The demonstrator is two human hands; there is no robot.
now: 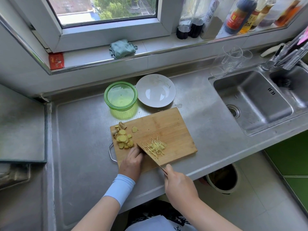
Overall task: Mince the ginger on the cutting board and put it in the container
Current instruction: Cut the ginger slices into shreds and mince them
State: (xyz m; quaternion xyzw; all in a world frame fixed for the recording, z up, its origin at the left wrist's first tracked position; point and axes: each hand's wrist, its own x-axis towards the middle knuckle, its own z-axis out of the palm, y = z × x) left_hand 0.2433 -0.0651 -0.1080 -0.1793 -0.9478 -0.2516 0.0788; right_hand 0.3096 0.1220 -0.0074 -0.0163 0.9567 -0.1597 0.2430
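The ginger lies on the board [166, 129] in two groups: round slices [123, 139] at the left edge and thin strips [155, 147] in the middle, just right of the knife [149, 155]. The right hand [179, 183] grips the knife handle, its fingers [168, 169] wrapped around it. The left hand [132, 162] rests beside the blade with fingers bent down; whether they pinch any ginger I cannot tell. The pieces look light, stiff and a little moist, so they probably stick to the blade and scatter easily — better to heap them and lift them on the flat blade. The container [120, 108] stands on the surface [83, 130] behind the board.
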